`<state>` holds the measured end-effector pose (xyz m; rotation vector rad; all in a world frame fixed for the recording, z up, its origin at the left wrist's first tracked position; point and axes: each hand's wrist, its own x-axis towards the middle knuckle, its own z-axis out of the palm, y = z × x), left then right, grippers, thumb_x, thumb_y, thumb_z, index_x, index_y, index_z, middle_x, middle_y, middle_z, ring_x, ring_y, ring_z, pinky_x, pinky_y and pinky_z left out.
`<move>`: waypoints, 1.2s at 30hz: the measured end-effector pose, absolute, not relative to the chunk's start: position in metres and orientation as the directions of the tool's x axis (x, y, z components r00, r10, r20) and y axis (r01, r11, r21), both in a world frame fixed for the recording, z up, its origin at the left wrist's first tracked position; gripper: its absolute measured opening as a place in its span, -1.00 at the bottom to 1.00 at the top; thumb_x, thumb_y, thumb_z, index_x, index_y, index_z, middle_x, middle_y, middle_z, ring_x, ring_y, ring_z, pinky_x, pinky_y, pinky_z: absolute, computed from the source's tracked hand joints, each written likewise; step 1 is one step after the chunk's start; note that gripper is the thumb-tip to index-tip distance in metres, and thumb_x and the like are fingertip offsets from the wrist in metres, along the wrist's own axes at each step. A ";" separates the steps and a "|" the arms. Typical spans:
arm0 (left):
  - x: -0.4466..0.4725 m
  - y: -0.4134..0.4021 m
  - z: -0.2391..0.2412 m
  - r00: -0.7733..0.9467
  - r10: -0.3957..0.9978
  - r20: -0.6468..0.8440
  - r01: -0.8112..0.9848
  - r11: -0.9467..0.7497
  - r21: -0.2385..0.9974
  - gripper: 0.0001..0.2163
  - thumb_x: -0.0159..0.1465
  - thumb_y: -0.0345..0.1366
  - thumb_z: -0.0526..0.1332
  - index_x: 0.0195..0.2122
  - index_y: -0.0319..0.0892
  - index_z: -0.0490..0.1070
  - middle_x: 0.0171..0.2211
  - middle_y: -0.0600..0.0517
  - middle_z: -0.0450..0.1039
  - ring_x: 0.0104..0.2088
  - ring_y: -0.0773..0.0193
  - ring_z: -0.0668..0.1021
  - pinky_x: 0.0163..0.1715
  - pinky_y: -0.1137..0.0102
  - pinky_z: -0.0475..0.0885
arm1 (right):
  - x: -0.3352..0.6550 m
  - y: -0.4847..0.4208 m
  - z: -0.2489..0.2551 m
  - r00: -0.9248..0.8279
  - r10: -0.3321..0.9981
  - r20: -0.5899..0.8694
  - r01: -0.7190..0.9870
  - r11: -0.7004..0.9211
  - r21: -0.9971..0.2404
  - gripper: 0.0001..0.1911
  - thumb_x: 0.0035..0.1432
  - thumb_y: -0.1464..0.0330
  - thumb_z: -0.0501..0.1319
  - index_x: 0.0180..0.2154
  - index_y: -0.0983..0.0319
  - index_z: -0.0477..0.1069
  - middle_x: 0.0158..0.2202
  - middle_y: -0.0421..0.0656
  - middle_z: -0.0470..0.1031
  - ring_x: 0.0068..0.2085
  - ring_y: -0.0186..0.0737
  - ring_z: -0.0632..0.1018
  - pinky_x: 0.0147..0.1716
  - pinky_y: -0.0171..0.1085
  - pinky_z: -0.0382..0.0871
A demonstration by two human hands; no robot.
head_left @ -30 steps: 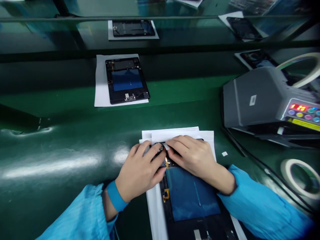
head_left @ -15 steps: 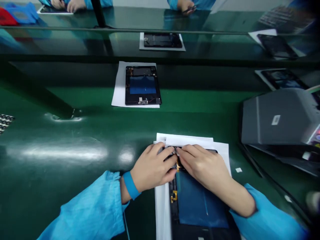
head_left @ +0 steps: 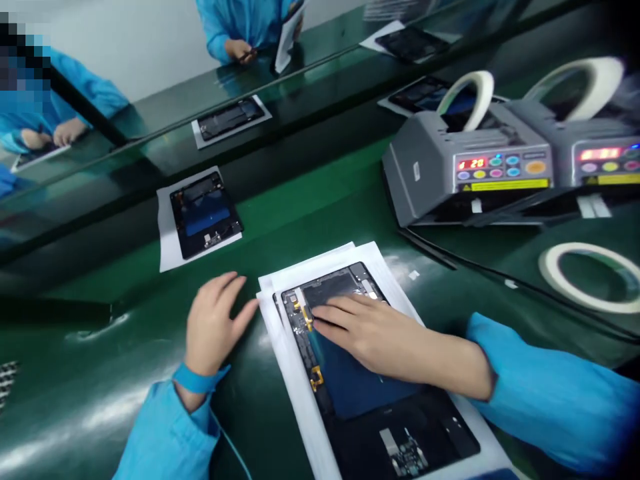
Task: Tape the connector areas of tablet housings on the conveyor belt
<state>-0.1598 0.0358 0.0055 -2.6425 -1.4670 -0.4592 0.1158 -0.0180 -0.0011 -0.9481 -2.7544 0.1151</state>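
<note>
One green tabletop [head_left: 295, 223] fills most of what I see from here. Past its far side, two people [head_left: 250, 27] in blue are partly in view. To the right, two grey dispensers [head_left: 425, 173] stand side by side, red digits lit, a ring of tape on each. White paper [head_left: 289, 351] lies under the opened tablet [head_left: 363, 437], which rests flat and slanted before the worker. A second tablet [head_left: 205, 213] lies on its own sheet, farther off to the left.

A blue panel [head_left: 350, 393] covers the nearer tablet's middle. Palm down over its upper part is the right hand [head_left: 367, 330], fingers close together; I cannot tell whether that grip pinches anything. The left hand [head_left: 213, 327] is just beside the paper's left edge, its grip wide, thumb apart from the fingers. A tape roll [head_left: 549, 273] lies below the dispensers. A blue band [head_left: 197, 380] circles the left wrist. A gold strip [head_left: 315, 378] shows along the tablet's left side. A white scrap [head_left: 414, 275] lies near the paper's right edge.
</note>
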 end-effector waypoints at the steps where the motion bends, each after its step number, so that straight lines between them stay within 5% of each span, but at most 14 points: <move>1: -0.166 0.050 0.010 0.449 0.842 0.300 0.878 -0.478 0.029 -0.65 0.32 -0.14 0.10 0.04 -0.22 0.34 0.02 -0.21 0.36 0.03 -0.03 0.39 0.04 0.10 0.32 | 0.124 -0.021 -0.004 -0.754 0.612 0.236 0.582 0.791 -0.189 -0.67 0.15 0.55 0.08 -0.04 0.32 0.40 -0.01 -0.05 0.42 -0.10 -0.09 0.43 -0.19 -0.14 0.43; 5: -0.176 0.110 0.020 0.333 0.932 0.142 0.940 -0.316 -0.132 -0.63 0.33 -0.10 0.06 0.03 -0.23 0.34 0.03 -0.20 0.34 0.05 -0.06 0.37 0.05 0.13 0.29 | 0.145 -0.025 -0.016 -0.666 0.639 0.386 0.544 0.769 -0.335 -0.71 0.16 0.54 0.06 -0.11 0.31 0.45 -0.12 -0.05 0.47 -0.11 -0.13 0.45 -0.15 -0.15 0.41; 10: -0.187 0.157 0.020 0.264 0.964 -0.012 0.948 -0.262 -0.181 -0.69 0.32 -0.11 0.03 -0.11 -0.20 0.40 -0.13 -0.13 0.42 -0.11 0.04 0.46 -0.12 0.27 0.36 | 0.149 -0.019 -0.019 -0.658 0.664 0.355 0.495 0.737 -0.461 -0.72 0.17 0.51 0.08 -0.11 0.28 0.44 -0.10 -0.07 0.46 -0.09 -0.13 0.44 -0.10 -0.14 0.40; 22: -0.249 0.150 0.043 0.127 0.977 -0.172 0.921 -0.180 -0.344 -0.66 0.30 -0.13 -0.07 -0.17 -0.18 0.41 -0.15 -0.12 0.50 -0.23 0.01 0.54 -0.31 0.28 0.37 | 0.153 -0.020 -0.022 -0.639 0.673 0.372 0.503 0.732 -0.460 -0.72 0.11 0.46 0.17 -0.10 0.23 0.44 -0.05 -0.14 0.47 -0.04 -0.13 0.44 0.01 -0.13 0.34; 28: -0.253 0.153 0.048 0.188 0.940 -0.283 0.882 -0.288 -0.374 -0.67 0.27 -0.15 -0.01 -0.09 -0.19 0.40 -0.08 -0.13 0.48 -0.15 0.01 0.55 -0.22 0.30 0.40 | 0.150 -0.019 -0.024 -0.649 0.672 0.356 0.501 0.730 -0.465 -0.73 0.14 0.47 0.14 -0.10 0.23 0.44 -0.09 -0.12 0.47 -0.08 -0.13 0.44 -0.04 -0.13 0.37; 36: -0.237 0.148 0.050 0.167 0.933 -0.320 0.820 -0.311 -0.481 -0.72 0.27 -0.31 -0.07 -0.23 -0.29 0.40 -0.26 -0.25 0.48 -0.28 -0.05 0.56 -0.35 0.27 0.38 | 0.153 -0.021 -0.021 -0.648 0.671 0.360 0.451 0.719 -0.528 -0.71 0.22 0.51 0.03 -0.08 0.25 0.43 -0.08 -0.08 0.46 -0.05 -0.14 0.44 -0.05 -0.11 0.41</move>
